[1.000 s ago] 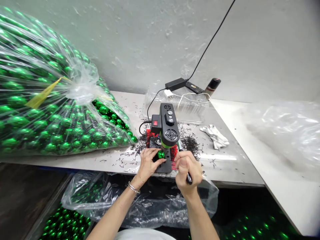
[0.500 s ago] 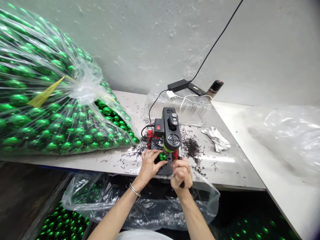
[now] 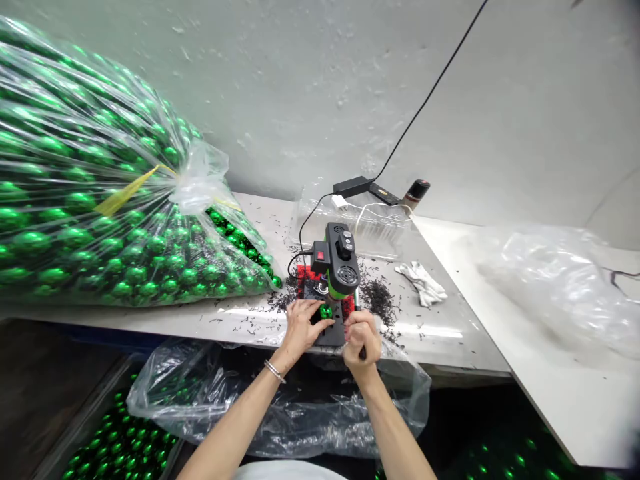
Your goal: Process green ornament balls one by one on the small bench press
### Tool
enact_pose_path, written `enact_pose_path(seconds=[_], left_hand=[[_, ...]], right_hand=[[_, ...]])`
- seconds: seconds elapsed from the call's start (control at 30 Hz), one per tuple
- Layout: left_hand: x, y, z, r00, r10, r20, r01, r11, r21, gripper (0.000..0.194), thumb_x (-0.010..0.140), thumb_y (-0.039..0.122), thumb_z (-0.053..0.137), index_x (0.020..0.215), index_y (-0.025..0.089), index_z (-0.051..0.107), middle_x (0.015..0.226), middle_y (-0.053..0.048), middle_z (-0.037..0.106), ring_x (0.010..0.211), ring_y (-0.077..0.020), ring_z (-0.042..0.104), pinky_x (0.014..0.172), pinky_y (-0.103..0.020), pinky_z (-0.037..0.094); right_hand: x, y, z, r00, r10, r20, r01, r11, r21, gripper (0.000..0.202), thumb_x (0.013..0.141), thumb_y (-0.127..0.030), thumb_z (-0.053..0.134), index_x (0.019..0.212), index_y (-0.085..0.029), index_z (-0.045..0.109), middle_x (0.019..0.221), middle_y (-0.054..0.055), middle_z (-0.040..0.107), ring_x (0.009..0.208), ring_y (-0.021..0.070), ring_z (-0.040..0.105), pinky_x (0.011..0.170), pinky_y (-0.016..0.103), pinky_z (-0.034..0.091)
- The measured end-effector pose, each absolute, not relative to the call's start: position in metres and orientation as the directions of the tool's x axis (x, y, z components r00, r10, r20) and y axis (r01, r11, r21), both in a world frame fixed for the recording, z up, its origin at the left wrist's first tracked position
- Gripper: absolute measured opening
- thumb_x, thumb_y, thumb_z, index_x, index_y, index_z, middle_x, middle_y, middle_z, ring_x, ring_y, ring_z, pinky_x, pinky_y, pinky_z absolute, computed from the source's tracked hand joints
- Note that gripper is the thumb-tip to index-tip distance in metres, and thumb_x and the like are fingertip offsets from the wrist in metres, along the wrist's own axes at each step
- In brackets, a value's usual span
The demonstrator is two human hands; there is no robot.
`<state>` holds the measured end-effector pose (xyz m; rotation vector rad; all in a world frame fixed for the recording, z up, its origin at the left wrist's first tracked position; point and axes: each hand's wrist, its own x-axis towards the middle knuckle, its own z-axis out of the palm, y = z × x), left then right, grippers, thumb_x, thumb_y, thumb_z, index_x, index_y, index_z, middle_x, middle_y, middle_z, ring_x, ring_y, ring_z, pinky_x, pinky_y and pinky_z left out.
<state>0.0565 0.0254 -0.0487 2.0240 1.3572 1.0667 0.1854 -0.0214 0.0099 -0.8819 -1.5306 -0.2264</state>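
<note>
A small black-and-green bench drill press (image 3: 344,259) stands on the table. On its black base, under the head, sits a shiny green ball (image 3: 325,311). My left hand (image 3: 301,325) has thumb and fingers around the ball from the left, steadying it. My right hand (image 3: 363,339) is closed around the black grip of the press's lever (image 3: 363,353). Where the tool meets the ball is hidden by the head. Red material (image 3: 349,305) shows beside the base.
A big clear bag (image 3: 135,220) full of green balls leans at left. Black shavings (image 3: 379,300) surround the press. White gloves (image 3: 421,283), a power adapter (image 3: 351,185) and a dark-capped bottle (image 3: 416,193) lie beyond. Plastic film (image 3: 300,423) hangs below the table's front edge.
The view has shifted slightly, so the bag appears farther right and the gloves farther left. Both hands keep their grips, on the ball and on the lever.
</note>
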Motion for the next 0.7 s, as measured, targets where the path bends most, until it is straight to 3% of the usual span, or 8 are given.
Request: enact_pose_path(seconds=[0.1, 0.2, 0.37, 0.5, 0.7], left_hand=[[0.051, 0.023, -0.05, 0.202, 0.919, 0.338, 0.467, -0.394, 0.792, 0.032, 0.08, 0.032, 0.079, 0.11, 0.023, 0.074, 0.114, -0.009, 0.075, 0.109, -0.0286, 0.064, 0.103, -0.052, 0.043], [0.037, 0.01, -0.053, 0.172, 0.934, 0.313, 0.335, -0.354, 0.873, 0.036, 0.082, 0.033, 0.074, 0.117, 0.024, 0.071, 0.118, -0.008, 0.073, 0.111, -0.0272, 0.064, 0.102, -0.048, 0.047], [0.004, -0.027, -0.057, 0.1, 0.982, 0.163, 0.084, -0.171, 0.982, 0.038, 0.083, 0.033, 0.072, 0.119, 0.023, 0.068, 0.116, -0.007, 0.072, 0.092, -0.0197, 0.07, 0.087, -0.034, 0.056], [-0.008, -0.045, -0.055, 0.003, 0.974, 0.224, -0.225, -0.218, 0.95, 0.034, 0.077, 0.029, 0.079, 0.109, 0.022, 0.067, 0.12, -0.008, 0.069, 0.109, -0.0215, 0.067, 0.096, -0.032, 0.052], [-0.01, -0.052, -0.047, 0.025, 0.981, 0.193, -0.451, -0.161, 0.878, 0.036, 0.075, 0.02, 0.082, 0.105, 0.023, 0.063, 0.112, -0.004, 0.069, 0.103, -0.0187, 0.069, 0.094, -0.031, 0.053]], right_hand=[[0.185, -0.023, 0.046, 0.151, 0.458, 0.876, 0.614, 0.651, -0.446, 0.031, 0.098, -0.012, 0.039, 0.068, -0.02, 0.046, 0.068, -0.001, 0.053, 0.064, 0.0106, 0.055, 0.059, 0.026, 0.042], [0.183, -0.022, 0.076, 0.219, 0.548, 0.807, 0.555, 0.61, -0.565, 0.034, 0.098, -0.014, 0.043, 0.064, -0.02, 0.045, 0.063, -0.002, 0.051, 0.062, 0.011, 0.055, 0.059, 0.027, 0.041], [0.181, -0.021, 0.083, 0.249, 0.548, 0.799, 0.533, 0.611, -0.585, 0.036, 0.098, -0.018, 0.045, 0.062, -0.021, 0.045, 0.061, -0.003, 0.049, 0.061, 0.0113, 0.054, 0.058, 0.028, 0.041], [0.179, -0.022, 0.073, 0.267, 0.525, 0.808, 0.516, 0.63, -0.581, 0.036, 0.098, -0.016, 0.045, 0.062, -0.021, 0.046, 0.061, -0.002, 0.048, 0.063, 0.0116, 0.054, 0.06, 0.029, 0.042], [0.178, -0.021, 0.071, 0.264, 0.515, 0.816, 0.521, 0.636, -0.57, 0.036, 0.098, -0.016, 0.046, 0.062, -0.021, 0.046, 0.06, -0.003, 0.048, 0.062, 0.0113, 0.054, 0.058, 0.028, 0.04]])
